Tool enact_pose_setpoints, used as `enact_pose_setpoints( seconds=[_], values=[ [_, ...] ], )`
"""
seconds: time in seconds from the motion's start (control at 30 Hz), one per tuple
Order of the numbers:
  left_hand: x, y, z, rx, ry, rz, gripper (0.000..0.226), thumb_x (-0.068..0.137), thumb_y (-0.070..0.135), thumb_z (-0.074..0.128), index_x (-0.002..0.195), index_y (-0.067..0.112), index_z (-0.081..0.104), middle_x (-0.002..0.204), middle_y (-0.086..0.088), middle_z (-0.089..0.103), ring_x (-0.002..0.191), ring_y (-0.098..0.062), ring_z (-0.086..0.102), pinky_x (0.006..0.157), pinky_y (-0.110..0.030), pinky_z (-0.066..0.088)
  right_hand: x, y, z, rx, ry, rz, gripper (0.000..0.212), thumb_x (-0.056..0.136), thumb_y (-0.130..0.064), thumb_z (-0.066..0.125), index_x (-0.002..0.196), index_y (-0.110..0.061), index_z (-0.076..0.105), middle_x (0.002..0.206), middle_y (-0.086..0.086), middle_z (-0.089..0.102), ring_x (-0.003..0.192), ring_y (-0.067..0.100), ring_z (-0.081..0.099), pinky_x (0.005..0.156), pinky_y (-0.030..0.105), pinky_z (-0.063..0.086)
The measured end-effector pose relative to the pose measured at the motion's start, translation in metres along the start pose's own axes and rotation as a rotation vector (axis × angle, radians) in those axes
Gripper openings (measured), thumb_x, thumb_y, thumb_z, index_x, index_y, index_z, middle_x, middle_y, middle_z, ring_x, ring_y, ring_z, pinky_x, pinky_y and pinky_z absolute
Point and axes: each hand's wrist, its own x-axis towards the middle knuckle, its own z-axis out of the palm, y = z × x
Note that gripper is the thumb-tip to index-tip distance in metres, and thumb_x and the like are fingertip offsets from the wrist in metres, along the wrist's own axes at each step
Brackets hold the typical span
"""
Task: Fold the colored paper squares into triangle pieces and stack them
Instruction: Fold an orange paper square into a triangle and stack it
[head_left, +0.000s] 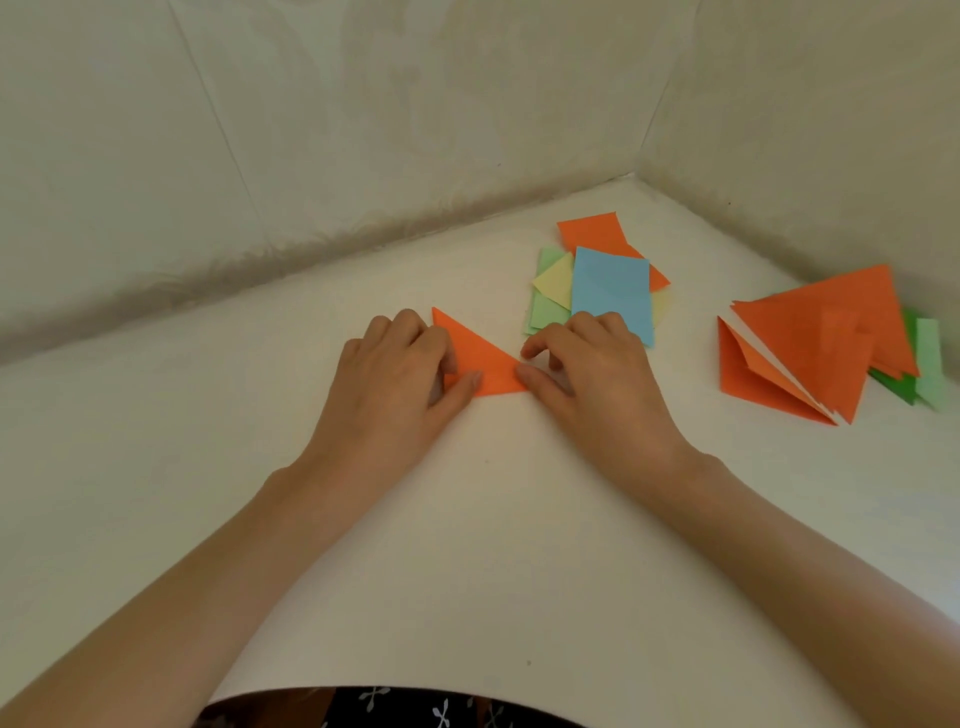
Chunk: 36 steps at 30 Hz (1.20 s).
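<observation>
Orange triangle (480, 358) on white table (467, 519) — left hand (395, 364) curled, gripping one end, right hand (587, 364) pinching the other corner

Table (467, 519): orange triangle (483, 364), loose squares (610, 291), seemingly folded stack (831, 343)
</observation>
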Motion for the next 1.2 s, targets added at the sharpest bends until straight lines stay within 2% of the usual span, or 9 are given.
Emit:
enact_pose_setpoints(
  seconds=[0.17, 0.27, 0.37, 0.47, 0.57, 0.7, 0.87, 1.07, 1.2],
  values=[
    [-0.003, 0.000, -0.005, -0.001, -0.001, 0.081, 0.013, 0.088, 0.016, 0.057, 0.099, 0.018, 0.063, 0.095, -0.004, 0.056, 0.086, -0.025, 0.048, 0.073, -0.032, 0.029, 0.000, 0.002, 0.000, 0.027, -0.072, 0.034, 0.022, 0.093, -0.033, 0.054, 0.103, -0.015, 0.063, 0.089, 0.002, 0.047, 0.090, 0.026, 0.044, 0.077, 0.034, 0.035],
    [-0.005, -0.004, -0.004, 0.060, -0.003, 0.327, 0.043, 0.071, 0.000, 0.053, 0.103, 0.023, 0.071, 0.096, -0.001, 0.061, 0.085, -0.018, 0.042, 0.073, -0.033, 0.033, 0.002, 0.002, -0.003, 0.039, -0.114, 0.063, 0.024, 0.093, -0.033, 0.055, 0.109, -0.017, 0.060, 0.093, -0.001, 0.041, 0.097, 0.025, 0.040, 0.084, 0.035, 0.033],
    [-0.006, -0.005, -0.003, 0.192, 0.006, 0.439, 0.054, 0.062, -0.008, 0.052, 0.104, 0.019, 0.072, 0.094, -0.002, 0.066, 0.086, -0.019, 0.043, 0.076, -0.034, 0.027, 0.002, 0.002, -0.004, 0.017, -0.137, 0.072, 0.025, 0.094, -0.034, 0.053, 0.113, -0.019, 0.059, 0.096, -0.001, 0.039, 0.099, 0.024, 0.039, 0.084, 0.032, 0.029],
    [-0.010, -0.005, -0.004, 0.250, 0.010, 0.462, 0.051, 0.071, 0.001, 0.037, 0.103, 0.017, 0.072, 0.096, -0.002, 0.067, 0.087, -0.019, 0.044, 0.076, -0.036, 0.027, 0.002, 0.001, -0.005, 0.013, -0.153, 0.066, 0.024, 0.095, -0.031, 0.051, 0.115, -0.021, 0.058, 0.097, -0.002, 0.038, 0.100, 0.024, 0.039, 0.081, 0.030, 0.025],
    [-0.016, -0.009, -0.011, 0.297, 0.021, 0.470, 0.054, 0.071, 0.001, 0.030, 0.100, 0.015, 0.073, 0.098, -0.001, 0.069, 0.087, -0.022, 0.056, 0.077, -0.036, 0.028, 0.002, 0.000, -0.007, 0.014, -0.172, 0.073, 0.025, 0.096, -0.033, 0.049, 0.118, -0.024, 0.057, 0.099, -0.003, 0.038, 0.102, 0.022, 0.038, 0.084, 0.030, 0.026],
    [-0.017, -0.004, -0.020, 0.327, 0.043, 0.481, 0.040, 0.076, 0.003, 0.037, 0.090, 0.011, 0.073, 0.094, -0.001, 0.068, 0.088, -0.022, 0.055, 0.081, -0.036, 0.031, 0.002, 0.001, -0.006, 0.021, -0.168, 0.083, 0.025, 0.095, -0.033, 0.050, 0.118, -0.024, 0.057, 0.101, -0.002, 0.042, 0.104, 0.022, 0.038, 0.088, 0.031, 0.028],
    [-0.013, 0.003, -0.017, 0.309, -0.038, 0.464, 0.045, 0.081, 0.014, 0.032, 0.103, 0.013, 0.072, 0.092, -0.003, 0.066, 0.081, -0.026, 0.063, 0.082, -0.039, 0.031, 0.002, 0.001, -0.007, 0.030, -0.167, 0.100, 0.025, 0.094, -0.035, 0.051, 0.116, -0.024, 0.057, 0.101, -0.001, 0.043, 0.104, 0.022, 0.040, 0.089, 0.032, 0.030],
    [-0.018, 0.006, -0.015, 0.304, -0.077, 0.420, 0.048, 0.079, 0.013, 0.032, 0.108, 0.014, 0.071, 0.092, -0.004, 0.066, 0.075, -0.025, 0.063, 0.082, -0.037, 0.032, -0.001, -0.006, -0.006, -0.037, -0.156, 0.141, 0.048, 0.085, -0.060, 0.048, 0.117, -0.024, 0.051, 0.102, -0.005, 0.033, 0.104, 0.018, 0.034, 0.087, 0.026, 0.023],
    [-0.017, 0.003, -0.016, 0.302, -0.099, 0.415, 0.048, 0.080, 0.014, 0.032, 0.106, 0.015, 0.072, 0.096, -0.003, 0.067, 0.075, -0.024, 0.064, 0.083, -0.038, 0.033, 0.000, -0.004, -0.007, 0.017, -0.217, 0.157, 0.039, 0.089, -0.050, 0.051, 0.120, -0.027, 0.048, 0.104, -0.005, 0.030, 0.107, 0.019, 0.032, 0.088, 0.024, 0.020]
  ],
)
